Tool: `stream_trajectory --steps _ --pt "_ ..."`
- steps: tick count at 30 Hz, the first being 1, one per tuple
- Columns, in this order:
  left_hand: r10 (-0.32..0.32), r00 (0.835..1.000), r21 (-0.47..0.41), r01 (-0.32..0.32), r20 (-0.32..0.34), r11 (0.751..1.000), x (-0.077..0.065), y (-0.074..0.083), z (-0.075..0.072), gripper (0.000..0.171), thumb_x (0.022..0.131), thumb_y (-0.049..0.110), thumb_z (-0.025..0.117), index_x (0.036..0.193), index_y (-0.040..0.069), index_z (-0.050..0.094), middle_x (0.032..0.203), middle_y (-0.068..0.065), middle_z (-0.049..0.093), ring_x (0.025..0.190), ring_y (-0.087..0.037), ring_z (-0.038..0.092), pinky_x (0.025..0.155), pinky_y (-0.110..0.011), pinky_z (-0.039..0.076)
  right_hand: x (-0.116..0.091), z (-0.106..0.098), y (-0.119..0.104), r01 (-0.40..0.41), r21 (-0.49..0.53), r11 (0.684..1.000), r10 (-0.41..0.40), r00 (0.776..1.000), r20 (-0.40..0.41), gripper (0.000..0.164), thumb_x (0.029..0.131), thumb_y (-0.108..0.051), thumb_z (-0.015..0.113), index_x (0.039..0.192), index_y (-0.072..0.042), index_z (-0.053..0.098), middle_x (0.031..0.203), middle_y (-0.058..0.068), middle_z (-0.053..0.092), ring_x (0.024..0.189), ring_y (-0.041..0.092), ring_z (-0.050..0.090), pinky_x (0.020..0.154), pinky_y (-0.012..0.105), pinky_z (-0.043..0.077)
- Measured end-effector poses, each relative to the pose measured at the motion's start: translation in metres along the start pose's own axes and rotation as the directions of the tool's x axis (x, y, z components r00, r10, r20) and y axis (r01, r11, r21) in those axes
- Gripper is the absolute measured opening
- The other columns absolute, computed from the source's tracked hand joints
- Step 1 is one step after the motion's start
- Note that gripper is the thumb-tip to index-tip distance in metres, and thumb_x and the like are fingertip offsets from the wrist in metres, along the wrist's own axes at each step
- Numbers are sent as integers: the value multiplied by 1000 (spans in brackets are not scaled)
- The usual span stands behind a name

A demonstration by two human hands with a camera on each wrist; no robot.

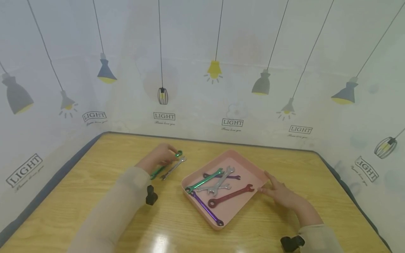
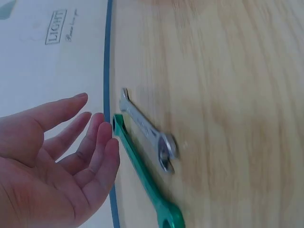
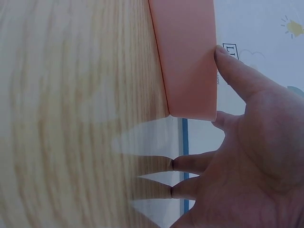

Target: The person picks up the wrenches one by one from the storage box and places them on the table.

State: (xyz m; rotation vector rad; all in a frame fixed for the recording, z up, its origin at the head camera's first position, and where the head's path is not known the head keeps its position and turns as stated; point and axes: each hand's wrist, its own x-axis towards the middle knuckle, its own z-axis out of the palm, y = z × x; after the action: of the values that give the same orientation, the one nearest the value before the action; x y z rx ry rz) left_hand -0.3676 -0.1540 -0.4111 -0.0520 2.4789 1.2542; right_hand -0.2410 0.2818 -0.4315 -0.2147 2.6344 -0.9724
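Observation:
My left hand (image 1: 162, 154) is at a green wrench (image 2: 142, 168) on the table, its fingers loosely bent and nothing gripped between them in the left wrist view. Close beside that wrench lies a silver wrench (image 2: 145, 123). With spread, fairly straight fingers, my right hand (image 1: 281, 193) touches the right corner of a pink tray (image 3: 187, 61), the thumb against its rim. Inside the tray are another green wrench (image 1: 204, 181), a dark red wrench (image 1: 231, 196), a purple wrench (image 1: 207, 209), a second purple one partly covered, and crossed silver wrenches (image 1: 219, 182).
The wood-grain table (image 1: 253, 232) ends at a dark edge along the back and sides. White sheeting (image 1: 190, 42) printed with hanging lamps rises behind it. Black wrist mounts (image 1: 152, 195) sit at both sleeves.

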Motion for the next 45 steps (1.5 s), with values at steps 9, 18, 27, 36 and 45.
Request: stream_trajectory --steps 9,18,27,36,45 --pt "118 990 30 -120 72 992 -16 27 27 38 85 11 74 120 2 63 105 -13 66 89 -25 66 76 -35 57 -2 -1 -3 5 8 1000 -5 1000 2 85 99 -44 50 155 -3 1 154 35 5 130 67 -10 96 80 -4" --pt "211 966 42 -220 148 975 -27 56 60 35 86 14 75 118 6 66 96 -7 68 81 -21 66 71 -32 57 -2 -1 1 -2 12 1000 2 1000 -10 85 99 -47 49 155 -5 2 155 33 5 132 65 -11 98 78 -6" --pt "248 948 -31 -247 199 969 -47 73 96 33 83 15 76 114 14 69 101 -2 65 90 -22 62 80 -37 54 -4 -1 0 -2 19 1000 2 1000 2 85 99 -47 48 155 -5 0 155 32 3 131 65 -12 97 78 -6" --pt "274 921 122 -317 277 941 -46 92 130 31 83 16 78 112 13 68 92 -1 64 78 -17 63 69 -31 56 -3 1 1 -6 17 1000 6 1000 -1 85 99 -48 49 156 -5 2 156 31 3 132 64 -11 97 79 -5" --pt "315 914 145 -359 257 922 -36 91 160 21 73 13 85 92 14 75 98 1 66 66 -14 66 55 -28 55 0 1 2 8 35 999 -7 1000 -15 86 99 -47 49 155 -4 1 156 31 3 132 64 -12 97 78 -9"
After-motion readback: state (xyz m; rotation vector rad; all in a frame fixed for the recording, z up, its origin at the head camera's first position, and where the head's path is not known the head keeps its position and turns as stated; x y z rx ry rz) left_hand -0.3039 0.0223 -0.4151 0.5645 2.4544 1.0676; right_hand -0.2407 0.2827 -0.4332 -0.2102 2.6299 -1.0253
